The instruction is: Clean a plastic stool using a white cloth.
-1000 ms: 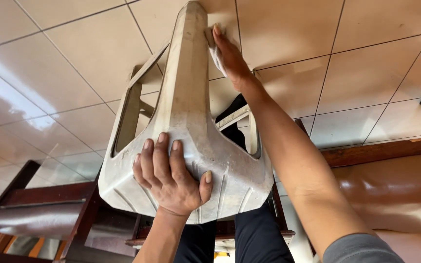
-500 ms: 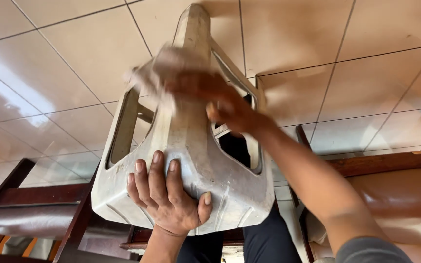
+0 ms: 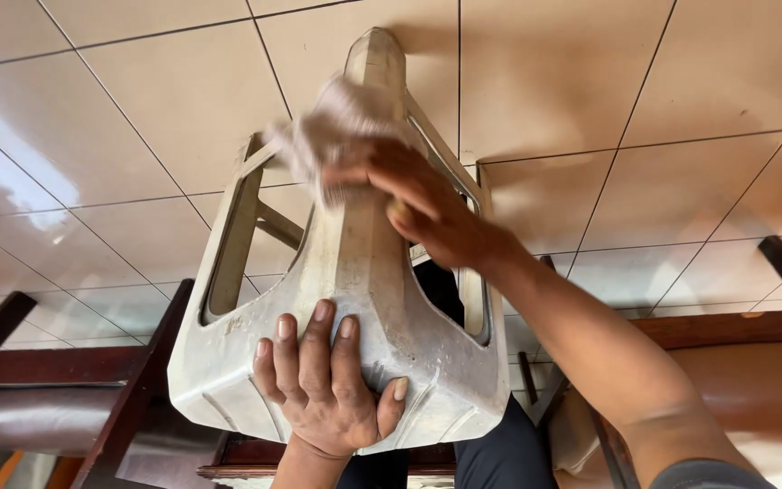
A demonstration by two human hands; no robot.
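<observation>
- Lower centre of the frame: the left hand [image 3: 326, 385] is pressing flat against the seat end of a grey plastic stool [image 3: 346, 299], fingers lying together and spread over the scuffed, dusty surface, thumb hooking out to the right. It is staying where it was half a second ago.
- Beneath it, the person's dark trousers [image 3: 491, 457] are showing at the bottom edge.
- Centre of the frame: the stool is lying tilted with its legs pointing up and away from the camera. The moulded plastic is looking grimy and speckled, with ribbed grooves near the seat corner and open rectangular gaps between the legs.
- Upper centre: the right hand [image 3: 427, 213], reaching in from the lower right, is clamping its fingers on a pale crumpled cloth [image 3: 332, 127] against the nearest stool leg. A second ago this hand was sitting higher, near the leg's tip; it is now working lower along the leg, the cloth blurring.
- Left and right edges: dark polished wooden furniture [image 3: 74, 380] is framing the scene.
- Behind everything: glossy beige floor tiles [image 3: 635, 81] with dark grout lines are catching window light at the left.
</observation>
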